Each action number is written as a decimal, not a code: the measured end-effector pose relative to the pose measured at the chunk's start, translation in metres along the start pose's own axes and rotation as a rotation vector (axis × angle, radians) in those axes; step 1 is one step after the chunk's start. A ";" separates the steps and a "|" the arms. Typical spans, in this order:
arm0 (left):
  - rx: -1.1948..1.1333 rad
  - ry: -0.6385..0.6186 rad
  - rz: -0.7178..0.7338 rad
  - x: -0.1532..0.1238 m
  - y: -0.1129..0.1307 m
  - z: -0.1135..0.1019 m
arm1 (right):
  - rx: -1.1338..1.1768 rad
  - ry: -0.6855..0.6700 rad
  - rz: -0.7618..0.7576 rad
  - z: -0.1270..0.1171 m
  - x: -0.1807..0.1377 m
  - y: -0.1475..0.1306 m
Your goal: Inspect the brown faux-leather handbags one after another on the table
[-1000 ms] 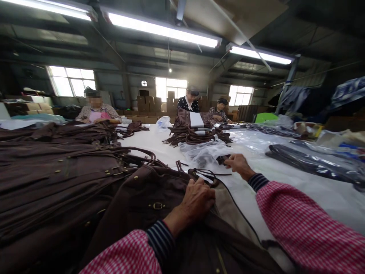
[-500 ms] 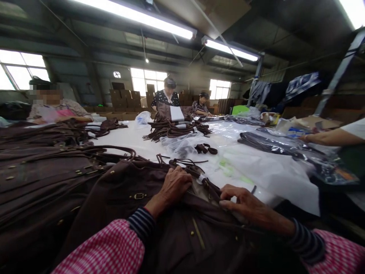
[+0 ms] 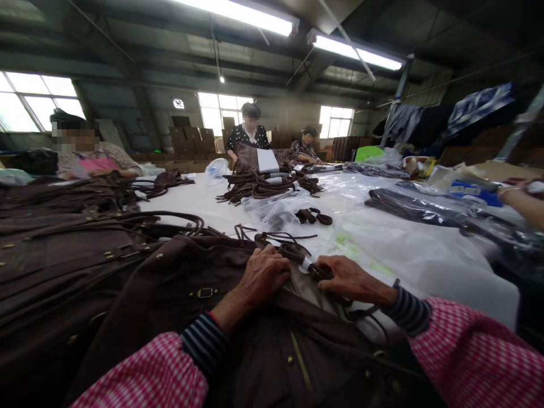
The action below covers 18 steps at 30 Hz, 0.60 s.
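Note:
A dark brown leather bag (image 3: 199,294) with brass studs and a buckle lies in front of me on the white table (image 3: 204,207). My left hand (image 3: 263,277) is closed on the bag's top edge, fingers curled into the leather. My right hand (image 3: 348,279) pinches a brown strap (image 3: 293,252) with a small white tag at the bag's opening. The two hands sit close together, about a hand's width apart. Thin brown straps trail from the bag toward the table's middle.
A stack of brown bags (image 3: 63,238) fills the left. A heap of brown straps (image 3: 263,187) and clear plastic bags (image 3: 280,209) lie mid-table, dark bagged goods (image 3: 408,207) to the right. Three people work at the far side; another person's arm (image 3: 525,204) shows at right.
My right hand came back from the far plastic bags to the bag's opening and now pinches the strap beside my left hand. My left hand stayed on the bag. The view shifted right.

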<state>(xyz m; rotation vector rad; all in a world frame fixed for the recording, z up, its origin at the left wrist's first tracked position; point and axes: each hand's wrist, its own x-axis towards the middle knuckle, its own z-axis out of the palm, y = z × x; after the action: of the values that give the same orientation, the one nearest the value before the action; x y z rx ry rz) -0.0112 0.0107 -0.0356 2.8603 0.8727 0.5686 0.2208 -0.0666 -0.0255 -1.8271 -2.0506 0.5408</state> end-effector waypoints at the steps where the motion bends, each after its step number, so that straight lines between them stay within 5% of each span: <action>1: 0.000 0.004 0.007 0.000 -0.001 0.001 | 0.064 0.003 0.008 -0.003 0.001 0.001; 7: 0.000 0.030 0.013 0.001 -0.003 0.007 | 0.635 0.142 0.222 -0.026 0.000 0.008; 12: -0.010 0.031 0.010 0.001 -0.002 0.006 | 0.361 0.326 0.237 -0.030 0.001 0.018; 14: -0.010 0.031 0.009 0.001 -0.002 0.004 | 0.300 0.262 0.213 -0.021 0.002 0.016; 18: -0.013 0.027 0.020 0.001 -0.003 0.004 | 0.577 0.114 0.142 -0.012 0.003 0.008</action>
<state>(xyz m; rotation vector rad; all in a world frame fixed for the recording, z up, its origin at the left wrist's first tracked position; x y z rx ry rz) -0.0109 0.0140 -0.0397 2.8590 0.8424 0.6138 0.2328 -0.0626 -0.0191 -1.6055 -1.4876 0.9294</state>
